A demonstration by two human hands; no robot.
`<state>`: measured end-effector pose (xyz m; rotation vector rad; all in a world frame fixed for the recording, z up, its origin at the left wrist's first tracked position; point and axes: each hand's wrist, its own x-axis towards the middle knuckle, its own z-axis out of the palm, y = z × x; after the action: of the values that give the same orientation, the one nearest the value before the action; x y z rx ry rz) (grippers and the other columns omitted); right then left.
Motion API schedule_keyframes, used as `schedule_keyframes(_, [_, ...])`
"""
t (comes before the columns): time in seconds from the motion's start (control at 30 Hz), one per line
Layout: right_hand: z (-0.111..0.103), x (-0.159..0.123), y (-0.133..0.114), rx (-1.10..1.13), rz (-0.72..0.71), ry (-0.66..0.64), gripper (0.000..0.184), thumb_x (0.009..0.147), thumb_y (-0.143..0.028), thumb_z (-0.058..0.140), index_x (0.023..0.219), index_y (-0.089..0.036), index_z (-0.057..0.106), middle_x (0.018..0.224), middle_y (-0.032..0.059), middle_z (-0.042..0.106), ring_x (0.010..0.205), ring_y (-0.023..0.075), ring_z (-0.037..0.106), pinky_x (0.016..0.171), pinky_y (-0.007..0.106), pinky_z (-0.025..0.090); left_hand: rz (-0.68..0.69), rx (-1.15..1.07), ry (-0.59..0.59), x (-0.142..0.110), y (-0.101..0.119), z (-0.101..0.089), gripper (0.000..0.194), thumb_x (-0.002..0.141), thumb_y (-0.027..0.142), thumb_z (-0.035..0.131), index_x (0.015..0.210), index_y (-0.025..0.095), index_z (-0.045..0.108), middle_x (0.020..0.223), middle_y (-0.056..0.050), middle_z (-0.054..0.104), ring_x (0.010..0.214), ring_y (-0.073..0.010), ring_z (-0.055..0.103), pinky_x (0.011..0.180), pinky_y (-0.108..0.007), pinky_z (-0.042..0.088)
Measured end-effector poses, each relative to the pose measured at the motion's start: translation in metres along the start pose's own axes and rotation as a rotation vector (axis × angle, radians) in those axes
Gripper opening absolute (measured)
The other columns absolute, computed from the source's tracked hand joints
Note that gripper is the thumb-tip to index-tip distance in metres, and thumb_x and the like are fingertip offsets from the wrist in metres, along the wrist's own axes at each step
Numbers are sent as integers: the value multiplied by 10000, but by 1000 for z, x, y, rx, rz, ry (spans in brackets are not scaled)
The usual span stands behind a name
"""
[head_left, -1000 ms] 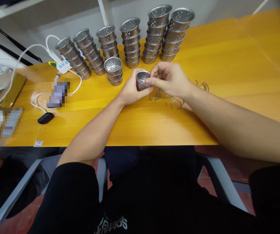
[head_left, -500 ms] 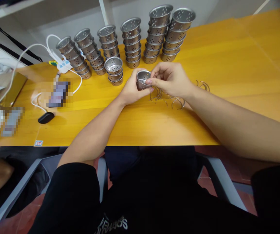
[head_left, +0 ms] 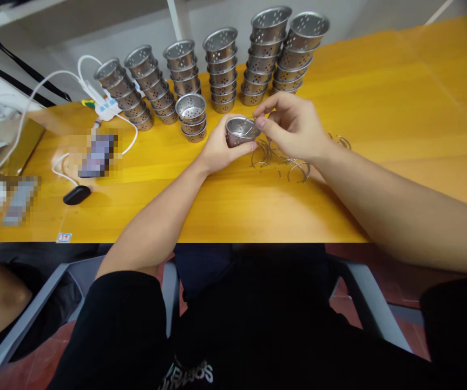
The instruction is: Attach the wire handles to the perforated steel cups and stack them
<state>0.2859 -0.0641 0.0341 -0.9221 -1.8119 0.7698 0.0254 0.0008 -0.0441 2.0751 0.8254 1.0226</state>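
Observation:
My left hand [head_left: 222,145] is wrapped round a perforated metal cup [head_left: 237,138], tilted with its mouth towards me. At the cup's right rim, my right hand [head_left: 292,124] pinches a thin curved wire [head_left: 250,130] between thumb and forefinger. The wire reaches into the mouth of the cup; whether it is fixed to the rim I cannot tell. Several loose curved wires [head_left: 299,172] lie on the table below my right hand. A short stack of perforated cups [head_left: 192,129] stands just left of the held cup.
Tall stacks of perforated cups [head_left: 222,81] line the back of the yellow table [head_left: 225,216]. To the left lie a phone [head_left: 98,157], a black mouse-shaped object [head_left: 77,195] and a white power strip [head_left: 107,110] with cables. Another person's bare limb [head_left: 1,298] shows at lower left.
My right hand has drawn slightly right and away from the cup's rim. The curved wire in its fingers now shows clearly. My left hand keeps its hold on the cup.

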Motion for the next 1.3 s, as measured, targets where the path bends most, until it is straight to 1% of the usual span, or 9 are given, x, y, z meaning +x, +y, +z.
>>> schedule_keyframes(0.1, [-3, 0, -1, -80, -65, 0, 558, 1105, -947, 845, 1131, -389, 859, 1143, 126, 833, 906, 346, 690, 793, 593, 610, 9, 1, 12, 1, -4, -1, 834, 1075, 739, 965, 1635, 231, 615, 1551, -124, 737, 1635, -388, 701, 1528, -695, 479])
schedule_keyframes(0.2, [-5, -1, -2, -128, -121, -25, 432, 1115, -819, 877, 1062, -390, 879, 1340, 164, 846, 1119, 408, 726, 914, 650, 652, 41, 27, 22, 2, -13, -3, 854, 1068, 772, 959, 1640, 238, 615, 1561, -130, 730, 1643, -392, 695, 1530, -699, 481])
schedule_keyframes(0.33, [-7, -1, 1, -147, -126, -91, 254, 1094, -667, 909, 1079, -413, 900, 1450, 127, 833, 1276, 447, 731, 1075, 707, 677, 88, 53, 27, 3, -20, -4, 911, 1049, 821, 952, 1664, 248, 599, 1574, -135, 724, 1616, -387, 710, 1515, -693, 499])
schedule_keyframes(0.6, [-3, -3, 18, -104, -162, -192, 274, 1035, -573, 1026, 1207, -379, 936, 1631, 138, 774, 1537, 523, 702, 1172, 724, 714, 128, 66, 32, 1, -22, -2, 978, 1041, 879, 936, 1706, 278, 546, 1611, -123, 716, 1575, -370, 747, 1479, -650, 545])
schedule_keyframes(0.8, [0, -4, 23, -132, -234, -233, 311, 1076, -516, 971, 1310, -311, 972, 1639, 186, 767, 1607, 546, 724, 1182, 717, 768, 223, 70, 21, 1, -28, -4, 993, 1056, 924, 899, 1732, 301, 523, 1619, -120, 730, 1565, -371, 787, 1466, -629, 582])
schedule_keyframes(1.0, [-4, -2, 18, -156, -340, -133, 288, 1122, -496, 926, 1358, -338, 978, 1599, 150, 813, 1550, 489, 772, 1381, 752, 666, 217, 150, 44, -1, -14, -3, 986, 1107, 931, 830, 1796, 335, 452, 1681, -122, 708, 1611, -377, 788, 1459, -620, 602])
schedule_keyframes(1.13, [-10, -3, 10, -143, -256, -27, 402, 1130, -619, 916, 1481, -424, 941, 1651, 109, 810, 1378, 446, 834, 1193, 704, 774, 225, 210, 87, 2, -3, -11, 1059, 1071, 968, 847, 1837, 386, 405, 1752, -128, 672, 1665, -405, 765, 1481, -621, 588])
schedule_keyframes(1.23, [-13, -4, 11, -137, -138, -2, 459, 1103, -749, 907, 1516, -549, 889, 1703, 32, 800, 1207, 424, 885, 1149, 734, 785, 219, 239, 127, 3, 0, -19, 1085, 1046, 964, 877, 1842, 401, 400, 1785, -142, 658, 1701, -425, 737, 1509, -633, 565])
schedule_keyframes(1.3, [-14, -4, 15, -140, -139, 9, 469, 1100, -800, 889, 1509, -572, 873, 1689, 25, 803, 1136, 416, 899, 1116, 743, 789, 199, 240, 155, 2, 2, -23, 1073, 1036, 952, 894, 1824, 403, 416, 1784, -142, 660, 1704, -430, 734, 1517, -646, 565])
